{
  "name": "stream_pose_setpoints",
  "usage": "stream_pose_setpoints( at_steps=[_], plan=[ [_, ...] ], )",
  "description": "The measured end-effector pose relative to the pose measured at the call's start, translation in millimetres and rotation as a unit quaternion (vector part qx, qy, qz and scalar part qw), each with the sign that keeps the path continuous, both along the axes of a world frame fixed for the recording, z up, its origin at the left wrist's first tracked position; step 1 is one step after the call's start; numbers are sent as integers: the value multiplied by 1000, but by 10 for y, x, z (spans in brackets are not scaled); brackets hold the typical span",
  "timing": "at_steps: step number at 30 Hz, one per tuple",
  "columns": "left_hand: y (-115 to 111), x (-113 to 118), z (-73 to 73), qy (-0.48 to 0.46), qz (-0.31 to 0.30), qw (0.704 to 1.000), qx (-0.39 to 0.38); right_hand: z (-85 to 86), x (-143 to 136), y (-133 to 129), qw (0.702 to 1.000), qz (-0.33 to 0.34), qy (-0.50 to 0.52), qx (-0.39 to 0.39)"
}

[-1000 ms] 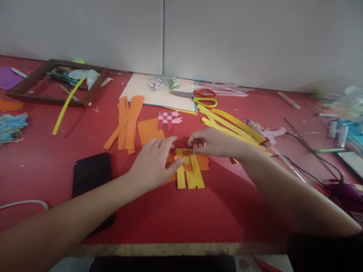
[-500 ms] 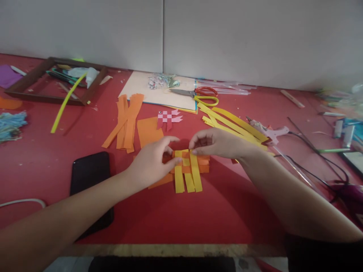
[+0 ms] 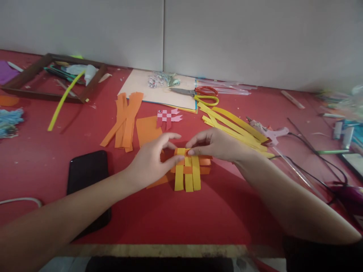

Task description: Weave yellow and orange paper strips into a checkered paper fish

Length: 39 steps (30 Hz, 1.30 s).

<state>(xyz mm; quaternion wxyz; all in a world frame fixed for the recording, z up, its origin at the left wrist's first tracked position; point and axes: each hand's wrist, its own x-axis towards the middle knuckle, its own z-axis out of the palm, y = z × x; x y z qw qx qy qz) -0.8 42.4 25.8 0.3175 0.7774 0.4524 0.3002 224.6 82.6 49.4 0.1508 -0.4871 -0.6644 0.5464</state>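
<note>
Yellow and orange paper strips cross over and under each other in a small woven piece [image 3: 188, 170], seen in the head view at the near middle of a red tabletop [image 3: 159, 223], with loose strip ends toward the near side and the right. The left hand [image 3: 150, 160] lays its thumb on the weave's left part; its index finger arches away, spread from the thumb, and whether the partly hidden lower fingers grip the paper I cannot tell. The right hand [image 3: 214, 145] pinches the far edge between thumb and bent fingertips.

Beyond the hands lies a pink-and-red checkered paper fish [image 3: 166, 116], by a flat orange paper sheet [image 3: 147, 130]. Overlapping loose orange strips [image 3: 124, 121] lie left of it; long loose yellow strips [image 3: 235, 126] fan out to the right, near a pale pink glue gun [image 3: 272, 135]. Scissors with one red and one yellow handle [image 3: 198, 94] rest partly on cream paper [image 3: 136, 85] at the far side. Toward the left are a black phone [image 3: 87, 170], partly under the left forearm, and, farther away, a dark wooden frame [image 3: 31, 93].
</note>
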Motion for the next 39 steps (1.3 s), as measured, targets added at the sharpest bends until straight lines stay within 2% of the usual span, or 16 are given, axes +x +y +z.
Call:
stream_pose_setpoints(
  at_steps=[3, 6, 9, 13, 16, 19, 30, 39],
  plan=[
    [-7, 4, 66, 2, 56, 985, 165, 68, -4, -8, 998, -51, 11, 17],
    [-17, 5, 135, -38, 95, 969, 224, 124, 2, -4, 995, -94, 12, 38],
    [-18, 12, 126, -56, 82, 979, 180, 120, 16, 4, 991, -119, 30, 59],
    [-1, 38, 21, -126, 96, 985, 64, 101, 6, -13, 984, -147, 59, 86],
    [15, 54, -19, -231, 91, 968, -44, 143, -35, -54, 981, -157, 65, 93],
    [30, 58, -6, -271, 85, 951, -121, 192, -77, -96, 981, -161, 61, 93],
    [53, 60, -41, -274, 63, 943, -178, 203, -106, -127, 984, -130, 51, 107],
    [64, 41, -68, -221, 76, 946, -222, 159, -100, -112, 990, -106, 27, 87]
  ],
)
